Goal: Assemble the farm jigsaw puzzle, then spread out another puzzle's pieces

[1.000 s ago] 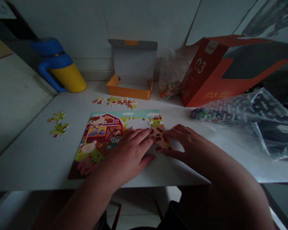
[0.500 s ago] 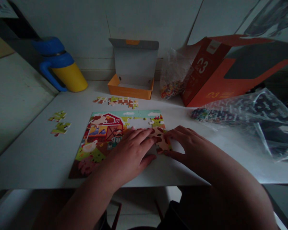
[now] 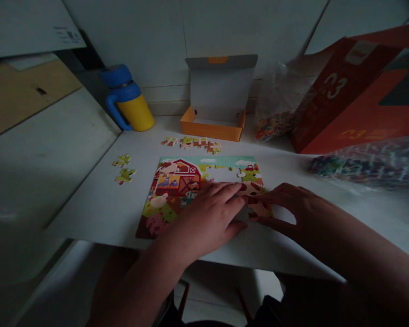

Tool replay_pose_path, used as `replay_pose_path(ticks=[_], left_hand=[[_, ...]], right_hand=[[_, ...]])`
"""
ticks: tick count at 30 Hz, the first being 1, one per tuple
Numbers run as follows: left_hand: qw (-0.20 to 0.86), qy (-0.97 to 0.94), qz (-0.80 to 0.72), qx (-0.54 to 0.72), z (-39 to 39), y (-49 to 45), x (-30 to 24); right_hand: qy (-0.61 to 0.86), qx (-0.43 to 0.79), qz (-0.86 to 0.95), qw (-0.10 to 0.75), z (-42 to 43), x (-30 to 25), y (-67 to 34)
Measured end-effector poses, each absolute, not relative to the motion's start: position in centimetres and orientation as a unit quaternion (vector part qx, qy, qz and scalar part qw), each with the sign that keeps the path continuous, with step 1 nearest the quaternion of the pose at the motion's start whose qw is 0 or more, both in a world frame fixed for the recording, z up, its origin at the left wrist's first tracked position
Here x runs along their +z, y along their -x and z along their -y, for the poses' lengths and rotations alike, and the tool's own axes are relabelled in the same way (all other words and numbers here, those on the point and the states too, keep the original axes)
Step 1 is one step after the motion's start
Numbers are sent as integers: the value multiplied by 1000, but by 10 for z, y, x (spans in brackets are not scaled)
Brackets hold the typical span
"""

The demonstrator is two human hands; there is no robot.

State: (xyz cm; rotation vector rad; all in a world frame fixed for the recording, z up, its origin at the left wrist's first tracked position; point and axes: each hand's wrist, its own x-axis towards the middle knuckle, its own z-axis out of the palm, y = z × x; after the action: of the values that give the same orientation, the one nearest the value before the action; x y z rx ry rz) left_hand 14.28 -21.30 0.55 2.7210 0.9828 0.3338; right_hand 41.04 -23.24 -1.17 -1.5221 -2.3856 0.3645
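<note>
A farm-picture jigsaw puzzle (image 3: pixel 167 200) lies partly assembled on the white table, with a red barn at its left and gaps in its middle. My left hand (image 3: pixel 221 209) rests over the middle of it, fingers stretched out flat; the fingertips touch pieces by the cow. At the right edge, my right hand (image 3: pixel 282 204) has thumb and forefinger on a brown-and-cream puzzle piece (image 3: pixel 259 209). Part of that piece is hidden by the fingers. Loose pieces (image 3: pixel 194 142) lie above the puzzle, and two green ones (image 3: pixel 125 175) are off to its left.
Behind the puzzle stands an open orange box (image 3: pixel 211 131). A blue-and-yellow jug (image 3: pixel 136 111) is at the back left. Toward the right are a bag of small pieces (image 3: pixel 274 125), a large red box (image 3: pixel 327 104) and another plastic bag (image 3: pixel 368 163). A cabinet (image 3: pixel 47 150) borders the left.
The camera view has swung left, so everything sits further right in the picture. Both hands stay at nearly the same places on the puzzle.
</note>
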Motion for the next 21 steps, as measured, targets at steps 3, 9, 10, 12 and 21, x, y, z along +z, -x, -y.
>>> replay_pose_path(ticks=[3,9,10,12,21], left_hand=[[103,-919,-361,119,208,-127,18],[44,-847,-515,127,180,-52,41],[26,-819,-563,105,175,-36,40],[-20,-750,-658,61,164,-3,34],[-14,-651,-759,-12,149,60,14]], right_hand=[[535,125,822,147,232,-15,-413],[543,115,819,143,232,-14,-414],[544,116,819,143,232,-14,-414],[544,120,818,145,231,-14,-414],[550,128,812,148,228,-13,-411]])
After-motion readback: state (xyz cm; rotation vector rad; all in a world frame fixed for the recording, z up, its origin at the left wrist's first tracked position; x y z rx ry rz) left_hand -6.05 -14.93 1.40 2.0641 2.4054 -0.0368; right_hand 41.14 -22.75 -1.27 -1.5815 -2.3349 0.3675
